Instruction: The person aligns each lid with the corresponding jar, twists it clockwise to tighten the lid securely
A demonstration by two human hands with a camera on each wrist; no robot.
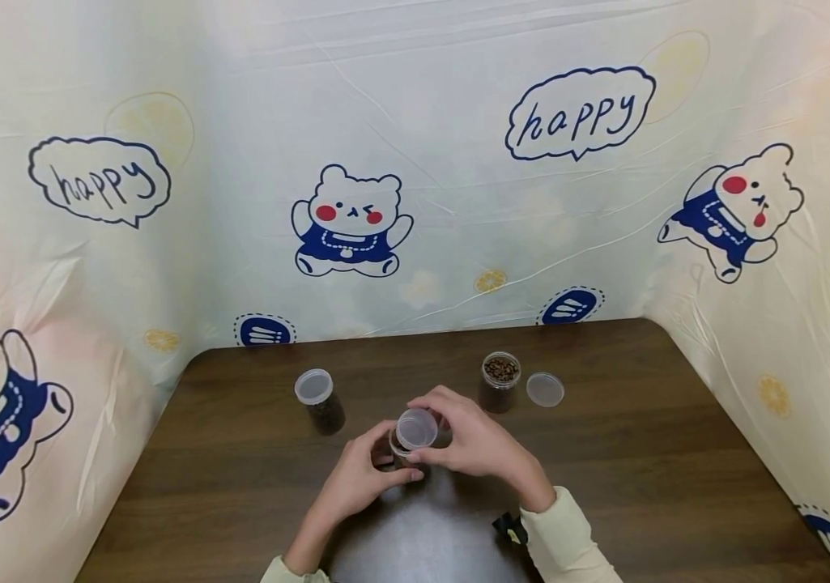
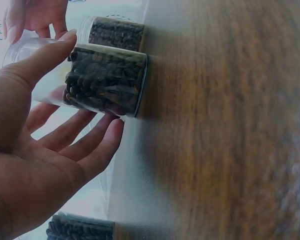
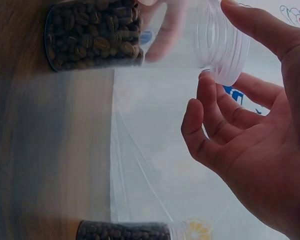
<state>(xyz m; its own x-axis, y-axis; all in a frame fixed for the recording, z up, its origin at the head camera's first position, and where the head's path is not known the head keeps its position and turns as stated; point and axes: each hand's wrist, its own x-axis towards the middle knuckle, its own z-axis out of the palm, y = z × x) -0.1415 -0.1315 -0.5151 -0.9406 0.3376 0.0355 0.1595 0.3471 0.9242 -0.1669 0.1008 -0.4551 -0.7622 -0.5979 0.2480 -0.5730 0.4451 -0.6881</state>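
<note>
A clear jar partly filled with coffee beans (image 2: 105, 80) (image 3: 92, 35) stands on the table between both hands. My left hand (image 1: 359, 478) (image 2: 50, 150) curls its thumb and fingers round the jar's side. With thumb and fingertips, my right hand (image 1: 476, 437) (image 3: 255, 115) pinches the translucent lid (image 1: 417, 429) (image 3: 232, 55) at the jar's mouth; in the head view the lid looks slightly tilted. Whether its rim is seated all round, I cannot tell.
A lidded jar of dark contents (image 1: 325, 411) stands to the left. Behind my right hand is an uncovered jar of beans (image 1: 498, 387), with a loose lid (image 1: 546, 389) lying beside it. A small black object (image 1: 509, 528) is by the right sleeve. Printed cloth (image 1: 444, 243) hangs around the wooden table (image 1: 648, 453).
</note>
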